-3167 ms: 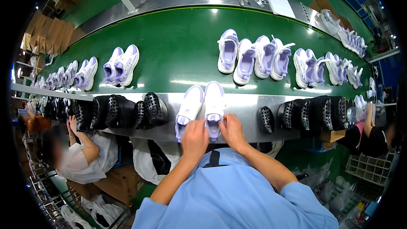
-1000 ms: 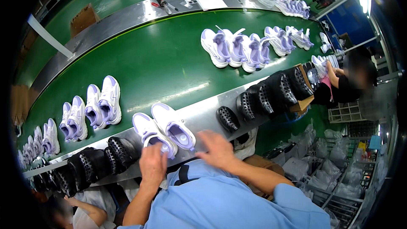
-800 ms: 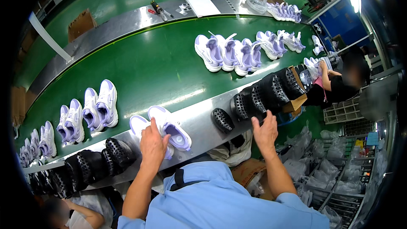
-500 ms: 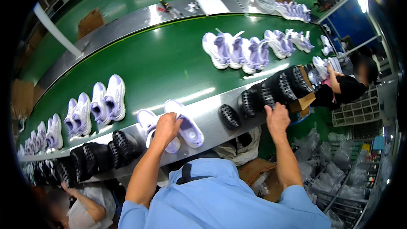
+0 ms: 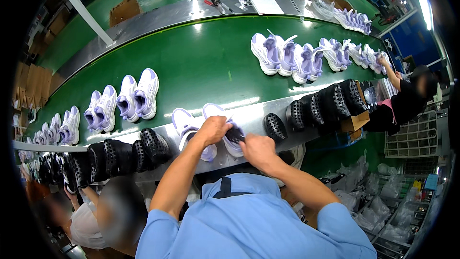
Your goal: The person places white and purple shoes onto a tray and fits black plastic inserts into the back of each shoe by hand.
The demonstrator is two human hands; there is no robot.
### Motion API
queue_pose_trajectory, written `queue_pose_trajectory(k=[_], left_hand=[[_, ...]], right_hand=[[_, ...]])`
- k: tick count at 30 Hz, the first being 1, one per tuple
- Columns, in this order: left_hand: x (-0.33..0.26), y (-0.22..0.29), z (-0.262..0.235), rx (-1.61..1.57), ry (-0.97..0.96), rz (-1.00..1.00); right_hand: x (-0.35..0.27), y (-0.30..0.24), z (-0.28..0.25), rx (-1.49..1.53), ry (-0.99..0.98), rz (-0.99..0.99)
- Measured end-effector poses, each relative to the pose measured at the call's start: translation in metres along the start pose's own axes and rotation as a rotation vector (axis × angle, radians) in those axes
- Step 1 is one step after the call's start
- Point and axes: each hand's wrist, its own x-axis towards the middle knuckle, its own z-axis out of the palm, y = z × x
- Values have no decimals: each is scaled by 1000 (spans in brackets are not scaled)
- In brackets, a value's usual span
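In front of me a white and lavender sneaker (image 5: 234, 148) rests on the metal ledge. My left hand (image 5: 214, 129) is closed on its upper near the opening. My right hand (image 5: 259, 151) grips a black shoe form (image 5: 235, 135), whose front end is at the sneaker's opening; how deep it sits is hidden. Left of it lies a matching sneaker (image 5: 183, 119), partly covered by my left forearm. A lone black perforated form (image 5: 275, 127) stands to the right of my hands on the ledge.
The green conveyor belt (image 5: 201, 67) carries pairs of sneakers left (image 5: 139, 97) and right (image 5: 265, 53). More black forms line the ledge at left (image 5: 112, 156) and right (image 5: 314, 108), near an open carton (image 5: 355, 121). Co-workers stand at both sides. Tools (image 5: 216, 2) lie beyond the belt.
My right hand has come left from the row of black forms to the sneaker and now holds a form. My left hand has moved onto the right-hand sneaker. The head view has shifted.
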Motion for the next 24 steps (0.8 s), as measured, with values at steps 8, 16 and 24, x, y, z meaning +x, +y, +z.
queue_pose_trajectory(k=[8,16,24], left_hand=[[-41,16,24,-76,305,-7],[-84,69,38,-81,326,-357],[-43,31,77,-127,563,-479]], right_hand=[[11,18,31,225,133,-44],[33,46,45,396,-123,-54],[62,35,70,208,-83,-40]])
